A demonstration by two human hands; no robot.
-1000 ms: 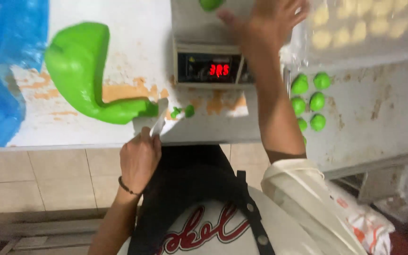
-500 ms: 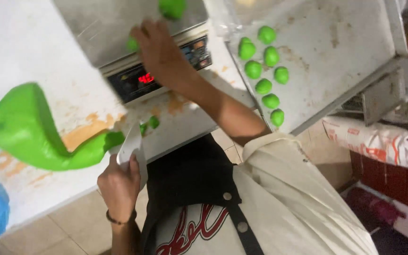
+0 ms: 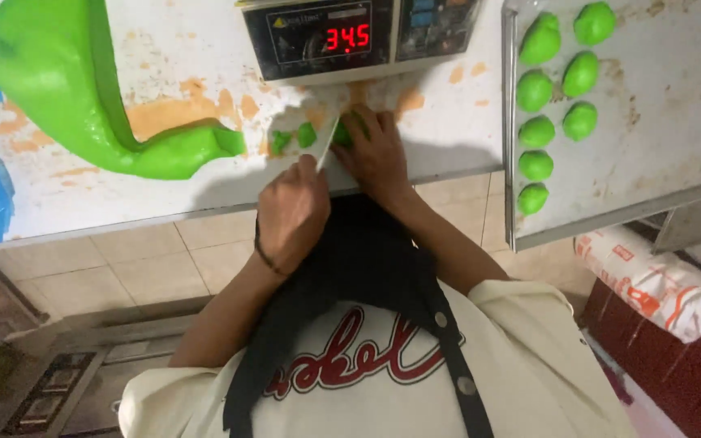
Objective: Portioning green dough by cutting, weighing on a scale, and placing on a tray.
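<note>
A thin white scraper (image 3: 326, 143) is gripped by the curled fingers of the left hand (image 3: 292, 212) at the centre of the frame, and a small green dough piece (image 3: 342, 134) is pinched by the right hand (image 3: 376, 154) beside it on the stained white counter (image 3: 164, 49). A digital scale (image 3: 354, 34) is seen above, a large green dough mass (image 3: 83, 97) at upper left, 8 green balls on a metal tray (image 3: 659, 122) at upper right. Beige tiles (image 3: 156, 251) are seen below the counter.

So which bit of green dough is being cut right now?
Find the digital scale on the white counter. Just below it, the right hand pins a small green piece against the scraper blade; the two loose bits lie untouched further left.
</note>
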